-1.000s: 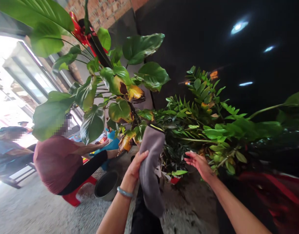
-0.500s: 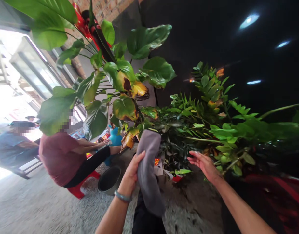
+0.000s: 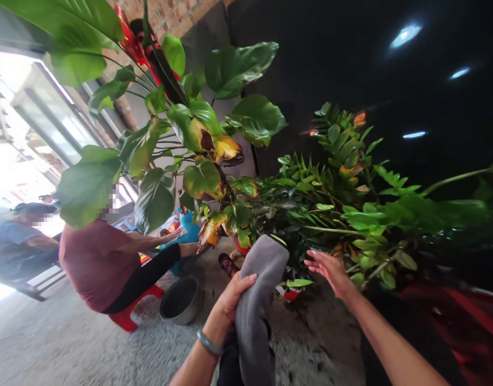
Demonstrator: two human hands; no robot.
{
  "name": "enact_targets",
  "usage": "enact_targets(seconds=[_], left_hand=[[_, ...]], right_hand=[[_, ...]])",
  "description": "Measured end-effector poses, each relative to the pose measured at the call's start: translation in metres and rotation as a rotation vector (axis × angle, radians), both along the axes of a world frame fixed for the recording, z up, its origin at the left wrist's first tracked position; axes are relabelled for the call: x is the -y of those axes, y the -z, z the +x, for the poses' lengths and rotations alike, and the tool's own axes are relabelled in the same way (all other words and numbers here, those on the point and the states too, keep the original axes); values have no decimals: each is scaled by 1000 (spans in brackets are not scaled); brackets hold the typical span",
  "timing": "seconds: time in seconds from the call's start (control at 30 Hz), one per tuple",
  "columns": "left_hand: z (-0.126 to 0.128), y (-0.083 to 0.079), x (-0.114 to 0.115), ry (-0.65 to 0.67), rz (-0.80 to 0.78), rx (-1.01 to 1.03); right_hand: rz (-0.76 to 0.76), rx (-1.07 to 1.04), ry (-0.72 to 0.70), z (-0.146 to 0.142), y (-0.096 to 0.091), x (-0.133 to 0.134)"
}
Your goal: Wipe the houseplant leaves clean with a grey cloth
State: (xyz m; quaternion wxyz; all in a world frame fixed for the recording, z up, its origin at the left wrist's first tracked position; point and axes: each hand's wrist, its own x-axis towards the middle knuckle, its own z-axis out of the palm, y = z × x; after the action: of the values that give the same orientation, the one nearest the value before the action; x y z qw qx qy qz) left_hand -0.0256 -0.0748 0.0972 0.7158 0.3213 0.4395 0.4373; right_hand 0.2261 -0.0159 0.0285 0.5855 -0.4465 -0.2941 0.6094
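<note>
My left hand (image 3: 232,299), with a bracelet at the wrist, is closed around a folded grey cloth (image 3: 257,289). The cloth hangs down over my dark trouser leg, and its upper end, with a yellow-green edge, tilts to the right. My right hand (image 3: 330,272) is open and empty, fingers apart, in front of the lower leaves of a green plant (image 3: 351,214). A gap separates it from the cloth. To the left rises a large-leaved potted plant (image 3: 201,177) with some yellow and brown leaves.
A dark bucket (image 3: 181,300) stands on the concrete floor at left. Beyond it a person in a dark red shirt (image 3: 97,262) sits on a red stool (image 3: 129,313). Another person in blue (image 3: 16,241) sits farther left. A glossy black wall (image 3: 322,64) is behind the plants.
My left hand has moved right and slightly down with the cloth. The cloth's upper end has tipped rightward, showing more of its yellow-green edge. My right hand has barely moved.
</note>
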Motion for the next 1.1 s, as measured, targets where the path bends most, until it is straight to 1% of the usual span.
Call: enact_targets(seconds=[0.03,0.07,0.1,0.17,0.23,0.27,0.3,0.33,0.37,0.4,0.43,0.47,0.5,0.53,0.57,0.6,0.63,0.67,0.7,0.73,0.8,0.83,0.87,0.9,0.93,0.97,1.03,1.07,1.1], left_hand=[[1,-7,-6,-30,16,-16],[3,-10,-11,-44,22,-41],[7,-8,-14,-42,23,-70],[17,4,-12,-6,29,-130],[24,19,-2,69,44,-180],[25,24,4,116,52,-200],[23,25,9,160,59,-214],[19,21,12,192,67,-219],[14,12,12,208,77,-218],[7,-1,9,189,98,-214],[0,-18,2,135,132,-200],[-6,-35,-7,73,157,-200],[-10,-51,-19,-53,209,-193],[-12,-64,-31,-150,233,-182],[-11,-72,-42,-227,217,-173],[-8,-75,-51,-292,180,-164],[-2,-71,-57,-318,114,-160],[4,-63,-59,-308,38,-162],[11,-51,-56,-260,-32,-166],[17,-38,-50,-182,-85,-167],[24,-16,-32,9,-94,-138],[25,-12,-23,89,-70,-113],[23,-13,-17,138,-34,-87],[20,-21,-14,149,9,-65],[15,-33,-14,120,53,-51],[11,-48,-19,54,94,-42],[4,-78,-38,-162,154,-14],[3,-88,-49,-273,155,6],[4,-94,-60,-368,133,17]], right_hand=[[-1,-3,-2,-4,0,-1],[-3,-6,-6,-9,0,-2],[-6,-9,-10,-15,0,-3],[-14,-15,-14,-26,2,-4],[-25,-16,-6,-33,4,-6],[-32,-15,4,-34,5,-7],[-39,-14,17,-34,5,-8],[-46,-16,30,-33,6,-9],[-50,-20,40,-32,6,-10],[-51,-27,46,-30,6,-11],[-48,-36,48,-29,6,-11],[-44,-48,48,-27,5,-11],[-40,-61,48,-26,4,-10],[-35,-73,50,-25,3,-9],[-30,-86,51,-24,2,-8],[-25,-98,53,-23,1,-7],[-19,-108,53,-22,1,-6],[-13,-117,53,-21,1,-5],[-7,-125,52,-20,1,-4],[-1,-131,51,-18,2,-4],[8,-137,46,-14,3,-3],[13,-138,42,-12,4,-3],[16,-138,37,-10,5,-3],[19,-137,33,-9,6,-3],[22,-137,29,-7,7,-4],[24,-137,28,-7,7,-4],[34,-142,28,-7,7,-5],[42,-153,29,-8,6,-5],[50,-169,30,-9,5,-5]])
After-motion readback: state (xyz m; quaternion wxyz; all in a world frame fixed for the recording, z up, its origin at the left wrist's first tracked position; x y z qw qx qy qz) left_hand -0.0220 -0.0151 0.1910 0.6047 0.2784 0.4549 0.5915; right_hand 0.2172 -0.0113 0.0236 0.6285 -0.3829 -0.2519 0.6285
